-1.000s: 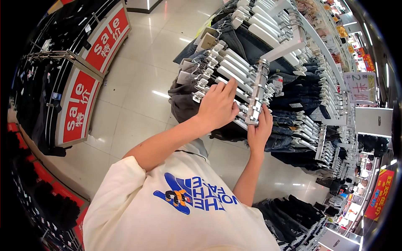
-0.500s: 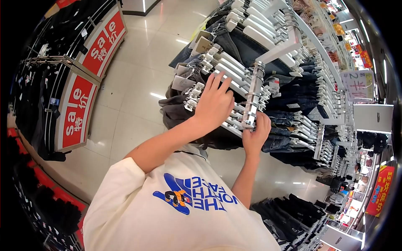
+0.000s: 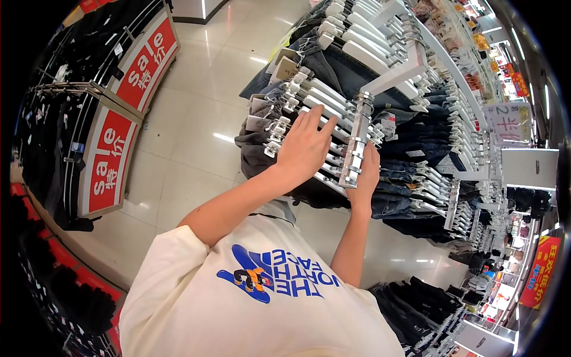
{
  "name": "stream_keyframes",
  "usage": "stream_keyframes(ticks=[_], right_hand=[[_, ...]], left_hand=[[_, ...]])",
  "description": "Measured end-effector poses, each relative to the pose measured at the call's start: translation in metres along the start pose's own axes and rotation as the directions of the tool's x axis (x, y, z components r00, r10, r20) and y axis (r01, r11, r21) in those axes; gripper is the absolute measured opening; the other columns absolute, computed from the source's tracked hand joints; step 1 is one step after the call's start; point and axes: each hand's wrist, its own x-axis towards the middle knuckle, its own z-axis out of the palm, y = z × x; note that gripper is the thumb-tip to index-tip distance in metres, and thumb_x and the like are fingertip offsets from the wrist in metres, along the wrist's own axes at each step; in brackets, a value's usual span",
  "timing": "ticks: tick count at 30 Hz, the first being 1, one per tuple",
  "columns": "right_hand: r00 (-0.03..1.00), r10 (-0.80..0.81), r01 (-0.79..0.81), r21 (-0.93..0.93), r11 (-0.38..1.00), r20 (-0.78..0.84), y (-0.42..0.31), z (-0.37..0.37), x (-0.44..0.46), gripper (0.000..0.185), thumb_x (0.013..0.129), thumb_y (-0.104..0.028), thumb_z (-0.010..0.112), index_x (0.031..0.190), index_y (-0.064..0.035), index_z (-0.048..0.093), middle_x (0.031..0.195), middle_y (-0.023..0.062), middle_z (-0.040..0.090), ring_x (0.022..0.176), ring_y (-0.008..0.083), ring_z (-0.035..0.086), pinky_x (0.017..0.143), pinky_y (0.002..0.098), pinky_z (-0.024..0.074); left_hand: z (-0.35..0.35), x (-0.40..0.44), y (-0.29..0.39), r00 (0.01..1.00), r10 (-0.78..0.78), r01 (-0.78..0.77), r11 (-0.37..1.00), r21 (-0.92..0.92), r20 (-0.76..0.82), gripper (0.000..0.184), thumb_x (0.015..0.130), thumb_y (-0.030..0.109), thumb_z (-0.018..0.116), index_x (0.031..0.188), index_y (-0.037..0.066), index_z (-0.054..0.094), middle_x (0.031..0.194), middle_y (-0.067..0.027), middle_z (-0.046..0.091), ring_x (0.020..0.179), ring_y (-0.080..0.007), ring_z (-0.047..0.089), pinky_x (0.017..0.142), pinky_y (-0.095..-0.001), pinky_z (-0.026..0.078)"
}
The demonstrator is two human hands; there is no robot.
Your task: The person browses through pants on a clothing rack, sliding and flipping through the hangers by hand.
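Several white trouser hangers (image 3: pixel 322 97) hang in a row from a chrome rail arm (image 3: pixel 357 140), carrying dark grey trousers (image 3: pixel 257 156). My left hand (image 3: pixel 304 146) lies over the hangers on the left of the rail arm, its fingers stretched out and slightly apart, touching them. On the other side of the arm, my right hand (image 3: pixel 364 178) is raised against the hangers close to the arm's end. Its fingers point upward, and the rail partly hides them. Paper tags (image 3: pixel 284 68) hang at the trousers' waists.
Blue jeans (image 3: pixel 410 143) on more hangers fill the rack to the right. Red sale signs (image 3: pixel 110 157) front a display of dark clothes on the left. Folded dark garments (image 3: pixel 416 303) lie at the lower right. Pale tiled floor (image 3: pixel 190 131) runs between the displays.
My right hand has moved up along the hangers beside the rail arm, its fingers now straighter. The hangers and grey trousers have shifted slightly right. My left hand stays on the hangers.
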Motion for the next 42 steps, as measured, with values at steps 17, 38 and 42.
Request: stream_keyframes(ticks=[17,38,42], right_hand=[[0.991,0.011,-0.002,-0.073,0.997,0.132,0.033,0.021,0.01,0.073,0.083,0.012,0.063,0.155,-0.0018,0.058,0.117,0.0148,0.06,0.114,0.038,0.057,0.097,0.0454,0.0502],[0.999,-0.009,0.008,-0.014,1.0,-0.053,-0.003,0.006,0.014,0.068,0.072,0.015,0.076,0.137,-0.0032,0.07,0.148,0.0182,0.058,0.14,0.0437,0.052,0.114,0.0476,0.0483],[0.987,-0.053,0.054,0.002,0.999,0.149,0.004,-0.001,0.028,0.058,0.079,0.011,0.074,0.133,0.0009,0.056,0.166,0.0258,0.046,0.16,0.0509,0.034,0.13,0.0547,0.0335]], left_hand=[[0.006,0.011,-0.007,1.0,-0.003,0.0,0.989,0.147,0.02,0.077,0.088,0.024,0.073,0.154,-0.01,0.054,0.11,-0.0162,0.057,0.106,-0.0326,0.054,0.096,-0.0445,0.047],[0.001,0.016,-0.009,0.988,0.103,-0.121,0.979,0.162,0.115,0.043,0.085,0.018,0.075,0.118,-0.009,0.066,0.164,-0.0312,0.044,0.156,-0.0483,0.037,0.131,-0.0596,0.027],[0.008,0.035,-0.019,0.96,0.17,-0.216,0.955,0.202,0.22,0.057,0.086,0.026,0.077,0.126,-0.011,0.06,0.169,-0.0368,0.036,0.162,-0.0533,0.027,0.135,-0.0613,0.019]])
